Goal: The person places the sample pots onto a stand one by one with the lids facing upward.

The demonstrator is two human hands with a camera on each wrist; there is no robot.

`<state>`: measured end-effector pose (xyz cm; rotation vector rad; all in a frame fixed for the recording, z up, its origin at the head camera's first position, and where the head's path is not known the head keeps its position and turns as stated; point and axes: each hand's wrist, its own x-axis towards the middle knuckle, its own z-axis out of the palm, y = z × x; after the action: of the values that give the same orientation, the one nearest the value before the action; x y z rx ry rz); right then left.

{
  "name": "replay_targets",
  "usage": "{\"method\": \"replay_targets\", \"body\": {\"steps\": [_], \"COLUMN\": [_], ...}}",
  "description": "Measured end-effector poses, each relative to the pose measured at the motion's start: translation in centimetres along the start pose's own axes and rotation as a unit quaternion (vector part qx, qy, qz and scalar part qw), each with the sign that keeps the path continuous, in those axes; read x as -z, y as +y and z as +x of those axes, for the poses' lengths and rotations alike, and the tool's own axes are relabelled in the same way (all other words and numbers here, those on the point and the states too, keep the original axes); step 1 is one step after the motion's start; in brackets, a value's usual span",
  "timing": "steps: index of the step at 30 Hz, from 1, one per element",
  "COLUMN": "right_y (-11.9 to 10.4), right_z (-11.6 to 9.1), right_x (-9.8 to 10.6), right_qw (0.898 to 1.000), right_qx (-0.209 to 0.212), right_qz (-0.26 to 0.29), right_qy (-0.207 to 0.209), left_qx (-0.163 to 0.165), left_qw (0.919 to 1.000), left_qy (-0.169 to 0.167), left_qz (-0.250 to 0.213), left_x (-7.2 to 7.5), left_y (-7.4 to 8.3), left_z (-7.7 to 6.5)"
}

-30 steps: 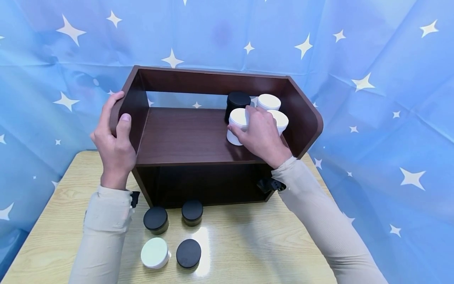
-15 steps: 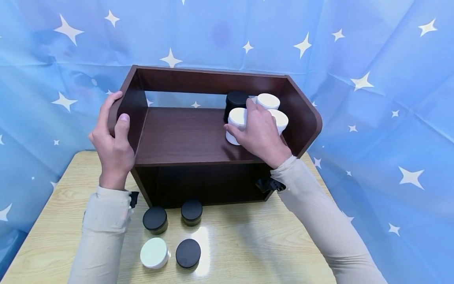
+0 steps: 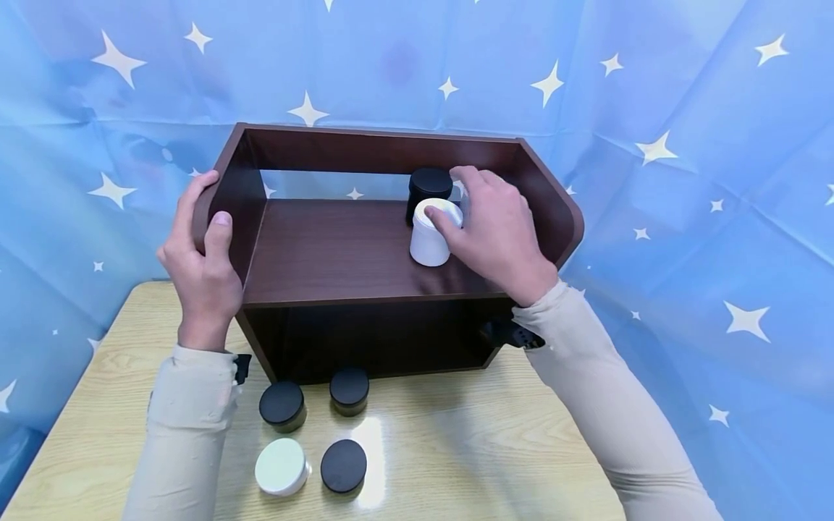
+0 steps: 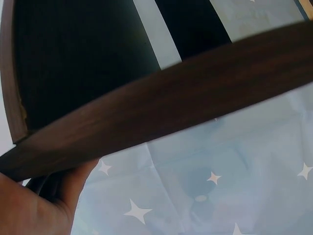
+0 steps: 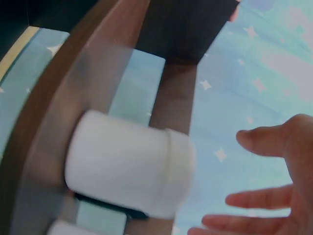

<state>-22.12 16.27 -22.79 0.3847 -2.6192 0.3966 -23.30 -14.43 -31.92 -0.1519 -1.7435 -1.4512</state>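
Observation:
My left hand grips the side panel of a dark brown wooden shelf, thumb inside and fingers outside. In the left wrist view part of that hand shows under the panel's curved edge. On the upper board stands a white lidded jar, in front of a black jar. My right hand hovers beside the white jar, its thumb overlapping the lid in the head view. The right wrist view has the fingers spread apart from the white jar, with nothing between them.
Black lidded jars and a black jar stand on the light wooden table, beside a white jar. A blue star-patterned curtain hangs behind. The right hand hides the shelf's right corner.
My right hand has let go of the white jar and moved up and right, covering the white jars behind it. The left hand keeps its hold on the shelf.

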Motion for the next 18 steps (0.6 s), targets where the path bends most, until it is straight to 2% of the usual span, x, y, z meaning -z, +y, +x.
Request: {"method": "replay_targets", "body": {"steps": [4,10,13,18], "right_y": [1.2,3.7,4.8,6.5], "right_z": [-0.4,-1.1,-1.3,-1.7], "right_x": [1.0,1.8,2.1,2.9], "right_qw": [0.998,0.987,0.981,0.976], "right_qx": [0.051,0.122,0.140,0.136], "right_qz": [0.036,0.071,0.082,0.087], "right_qy": [0.023,0.076,0.110,0.145], "left_qx": [0.001,0.002,0.003,-0.001], "left_qw": [1.0000,1.0000,1.0000,1.0000], "left_qy": [0.000,-0.002,-0.002,0.003], "left_qz": [0.000,0.001,0.001,0.000], "left_x": [0.0,0.0,0.1,0.0], "left_y": [0.0,0.0,0.0,0.0], "left_z": [0.0,-0.1,-0.2,-0.1]}}
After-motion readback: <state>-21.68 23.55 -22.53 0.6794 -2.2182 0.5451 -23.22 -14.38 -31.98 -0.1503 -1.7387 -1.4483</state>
